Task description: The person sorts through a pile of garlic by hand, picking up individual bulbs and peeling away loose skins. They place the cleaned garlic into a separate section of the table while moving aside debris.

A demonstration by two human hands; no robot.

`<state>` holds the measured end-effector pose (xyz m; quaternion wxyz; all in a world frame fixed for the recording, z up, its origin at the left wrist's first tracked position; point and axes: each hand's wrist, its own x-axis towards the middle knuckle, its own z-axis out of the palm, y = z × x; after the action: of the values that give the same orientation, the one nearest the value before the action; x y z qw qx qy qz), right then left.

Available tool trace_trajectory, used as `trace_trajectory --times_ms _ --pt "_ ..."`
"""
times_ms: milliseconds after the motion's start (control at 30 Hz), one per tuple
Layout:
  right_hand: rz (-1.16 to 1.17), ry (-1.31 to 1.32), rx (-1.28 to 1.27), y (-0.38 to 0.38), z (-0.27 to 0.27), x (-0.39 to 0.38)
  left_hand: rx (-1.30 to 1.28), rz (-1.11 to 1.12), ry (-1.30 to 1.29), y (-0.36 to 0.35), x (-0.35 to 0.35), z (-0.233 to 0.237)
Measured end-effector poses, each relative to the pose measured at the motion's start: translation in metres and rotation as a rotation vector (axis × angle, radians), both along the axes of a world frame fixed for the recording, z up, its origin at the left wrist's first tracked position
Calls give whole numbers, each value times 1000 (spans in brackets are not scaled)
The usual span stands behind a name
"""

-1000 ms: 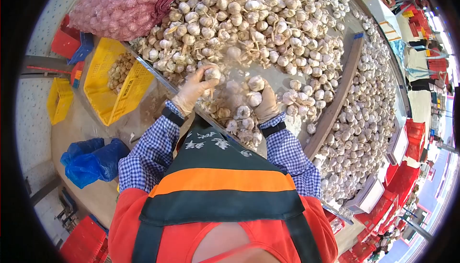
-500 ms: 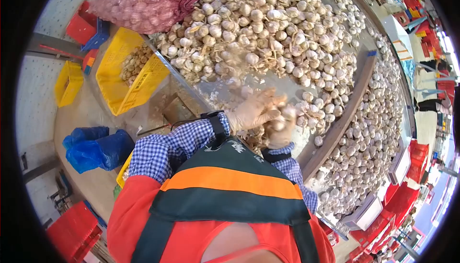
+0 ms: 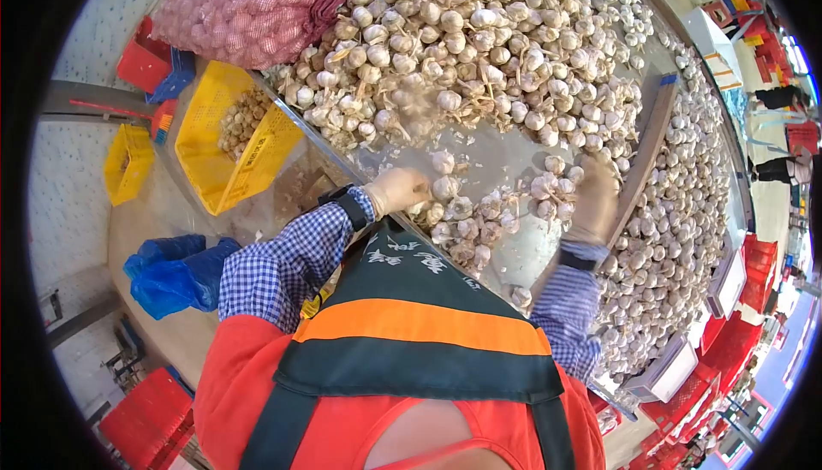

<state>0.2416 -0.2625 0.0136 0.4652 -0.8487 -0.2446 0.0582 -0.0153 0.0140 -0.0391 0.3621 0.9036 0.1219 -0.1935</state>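
My left hand (image 3: 396, 190), in a thin pale glove, is at the near edge of the table with its fingers curled in. It lies right beside a small cluster of garlic bulbs (image 3: 445, 186); what is inside the fingers, if anything, is hidden. To the right, my right hand (image 3: 594, 200) is smeared by motion. It is beside a small group of garlic bulbs (image 3: 548, 187) and close to a wooden bar (image 3: 648, 149). Between my hands more garlic bulbs (image 3: 489, 230) and loose skins lie on the metal tabletop (image 3: 522, 252).
A large garlic heap (image 3: 488, 33) covers the far side; more garlic (image 3: 676, 222) spreads beyond the bar. A pink mesh sack (image 3: 253, 8) stands at the far left. Left of the table are a yellow crate (image 3: 210, 162) with garlic pieces and blue plastic bags (image 3: 184, 273).
My hands were together over the garlic at the near edge and have moved apart. The left has gone a little left, the right farther right and up toward the wooden bar.
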Motion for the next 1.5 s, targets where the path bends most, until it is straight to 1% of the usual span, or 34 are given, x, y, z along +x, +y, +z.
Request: trace_trajectory --times_ms 33,67,100,167,233,267,333,400,433,500,533,567,600,667,700,733,800,833,867,900,933,967,1000,1033,1067,1133,1167,1200,1267,1333,1367,1400,1467,1500 --pt "181 237 212 36 -18 -25 4 -4 9 3 0 1" --pt "211 592 85 81 7 -53 102 176 -118 9 1 4" --pt "395 440 72 102 -37 -67 204 359 -248 18 3 9" --pt "704 181 -294 142 -38 -89 365 426 -218 38 15 34" --pt "774 113 -351 160 -50 -95 402 445 -205 53 19 34" --pt "840 43 -415 167 -58 -97 491 364 -243 60 20 22" --pt "777 -16 -452 175 -57 -104 581 283 -282 64 21 7" --pt "713 25 -530 181 -46 -104 590 256 -83 58 31 1" --pt "710 22 -532 185 -42 -105 523 294 -97 56 31 2" --pt "637 -229 -364 195 -37 -108 532 279 -56 54 31 4" --pt "640 -228 -368 203 -36 -110 542 261 -7 53 28 2" --pt "676 -236 -543 215 -35 -111 569 263 -126 56 22 -19" --pt "707 -243 -714 224 -35 -109 570 259 -124 54 22 -7" --pt "719 -185 -721 228 -59 -106 -219 665 12 54 24 32" --pt "685 -179 -725 227 -60 -106 -472 797 43 57 20 31" --pt "655 -174 -730 224 -62 -105 -467 798 44 58 15 29" --pt "675 -126 -689 207 -62 -101 -959 970 -190 53 2 31" --pt "662 92 -539 198 -61 -100 -843 913 -156 51 2 46" --pt "640 304 -386 189 -60 -99 -843 913 -155 49 -1 43" --pt "642 729 -187 182 -48 -99 -938 802 -264 47 -4 37" --pt "641 726 -191 173 -42 -99 -1032 687 -372 44 -5 30" --pt "607 1030 125 162 -38 -99 -1039 685 -373 42 -3 22" --pt "548 1315 456 153 -31 -100 -793 546 -451 40 -1 15" --pt "473 1393 582 148 -13 -105 -544 405 -519 35 2 19" --pt "467 1391 579 143 -4 -111 -550 403 -519 27 7 24" --pt "332 1441 749 136 5 -121 -1234 908 -288 4 27 65" --pt "321 1375 720 134 4 -127 -700 804 -288 7 30 23" --pt "328 1384 718 129 1 -131 -695 814 -287 0 32 24" --pt "339 1393 634 118 -4 -134 91 616 -132 -17 42 28" --pt "245 1378 678 104 -6 -138 -99 564 -100 -25 38 36" --pt "139 1407 725 96 -3 -140 -477 561 -157 -29 35 35" --pt "29 1431 771 89 5 -141 -475 566 -155 -27 33 41" --pt "6 1297 984 66 -11 -125 -387 325 -116 -20 31 57" --pt "-184 1214 1061 51 -8 -112 -214 293 -236 -10 29 49"
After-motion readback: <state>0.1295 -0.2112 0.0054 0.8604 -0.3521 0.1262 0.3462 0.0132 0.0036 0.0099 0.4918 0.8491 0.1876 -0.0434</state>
